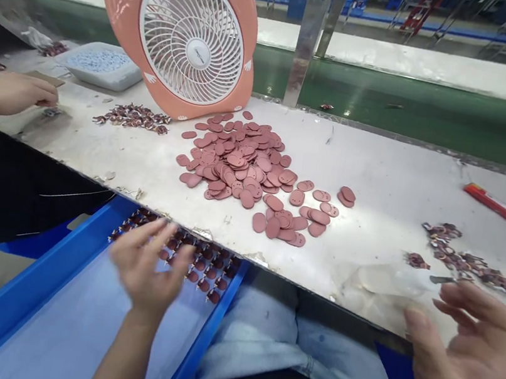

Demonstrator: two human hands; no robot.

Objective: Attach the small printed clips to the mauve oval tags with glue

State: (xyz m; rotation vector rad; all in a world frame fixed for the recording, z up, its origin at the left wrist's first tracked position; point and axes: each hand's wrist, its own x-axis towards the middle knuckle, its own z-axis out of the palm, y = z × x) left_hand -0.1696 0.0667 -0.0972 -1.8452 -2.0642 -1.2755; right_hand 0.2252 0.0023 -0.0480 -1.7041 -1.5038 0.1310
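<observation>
My left hand (pixel 146 268), slightly blurred, is over the blue tray (pixel 206 341) with its fingers apart and nothing visible in them. Rows of small dark red-brown pieces (pixel 205 271) with pale bits lie at the tray's far end, partly behind that hand. At the right table edge, my right hand (pixel 470 355) has its thumb apart from its fingers. A small dark flat piece (pixel 442 280) shows by its fingertips; whether they touch it is unclear. Beyond lies a cluster of small dark brown-and-white parts (pixel 470 263). Flat reddish oval discs (pixel 247 163), some with tiny holes, form a pile mid-table.
An orange fan (pixel 199 42) stands behind the disc pile. Left of it are more small brown parts (pixel 133 116) and a white tub (pixel 103 66) of pale bits. Another person's hand (pixel 15 94) rests at far left. A red cutter-like object (pixel 493 202) lies right; a metal post (pixel 308 39) rises behind.
</observation>
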